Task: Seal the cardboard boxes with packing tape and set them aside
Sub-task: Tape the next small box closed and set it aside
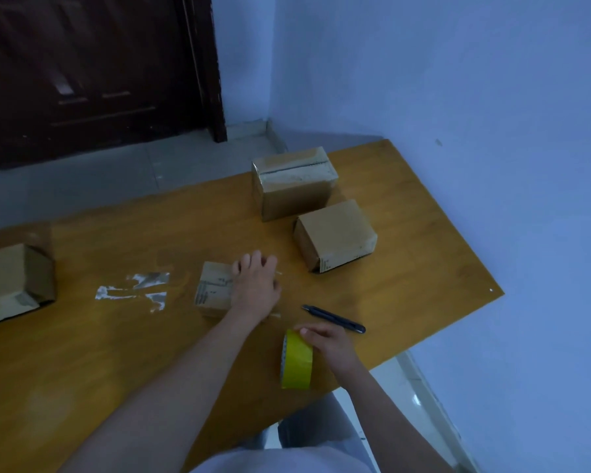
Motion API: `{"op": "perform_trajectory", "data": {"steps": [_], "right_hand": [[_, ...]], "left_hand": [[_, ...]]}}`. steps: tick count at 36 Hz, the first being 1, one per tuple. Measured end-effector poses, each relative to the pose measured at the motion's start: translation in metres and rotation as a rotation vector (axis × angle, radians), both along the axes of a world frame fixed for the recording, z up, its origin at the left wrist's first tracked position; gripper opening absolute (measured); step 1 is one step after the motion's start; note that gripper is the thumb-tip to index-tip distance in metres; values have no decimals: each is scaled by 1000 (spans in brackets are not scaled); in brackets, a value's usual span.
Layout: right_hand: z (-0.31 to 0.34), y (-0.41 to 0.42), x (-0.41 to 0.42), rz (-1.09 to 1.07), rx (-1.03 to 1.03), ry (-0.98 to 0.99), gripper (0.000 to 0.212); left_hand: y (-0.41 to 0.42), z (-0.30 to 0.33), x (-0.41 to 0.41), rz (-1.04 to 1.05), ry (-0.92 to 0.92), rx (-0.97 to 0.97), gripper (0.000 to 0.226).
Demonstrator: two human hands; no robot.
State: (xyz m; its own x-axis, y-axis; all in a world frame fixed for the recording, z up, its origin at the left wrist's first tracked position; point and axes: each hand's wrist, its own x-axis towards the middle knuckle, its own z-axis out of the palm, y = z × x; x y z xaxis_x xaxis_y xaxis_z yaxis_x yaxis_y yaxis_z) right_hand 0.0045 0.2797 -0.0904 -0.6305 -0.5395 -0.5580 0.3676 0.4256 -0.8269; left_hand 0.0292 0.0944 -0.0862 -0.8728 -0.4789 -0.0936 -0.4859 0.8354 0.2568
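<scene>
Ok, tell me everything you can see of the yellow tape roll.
The yellow tape roll stands on edge on the wooden table near its front edge. Its glossy yellow band faces the camera, and a pale core rim shows on its left side. The right hand grips its top, fingers curled over it.

A plain room in a home or small office, used as a makeshift packing corner. A wooden bench (pixel 406 206) stands pushed into the corner of bare bluish walls (pixel 458 80), beside a dark panelled wooden door (pixel 93 73) and a grey tiled floor (pixel 99 179). Small cardboard boxes (pixel 335 233), a roll of yellow tape (pixel 297 361) and a utility knife (pixel 333 319) lie on the bench.
</scene>
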Motion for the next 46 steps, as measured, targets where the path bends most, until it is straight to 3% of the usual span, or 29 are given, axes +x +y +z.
{"op": "perform_trajectory", "data": {"steps": [6,22,25,28,32,40,46], "right_hand": [[-3,0,0,6,22,-3,15],[-1,-3,0,4,47,-27,14],[4,-5,0,1,40,-46,17],[7,-6,0,0,34,-44,18],[11,-7,0,-25,15,-68,15],[15,-8,1,-25,-7,-57,19],[14,-7,3,-45,-14,-74,18]], "left_hand": [[-5,-5,2,-37,50,52,17],[-6,-8,3,-121,52,32,44],[-11,-2,3,-134,7,102,50],[-21,8,7,-165,67,191,40],[-30,19,25,-254,248,122,28],[-21,22,57,-472,-145,26,34],[-9,6,61,-429,6,-193,28]]}}
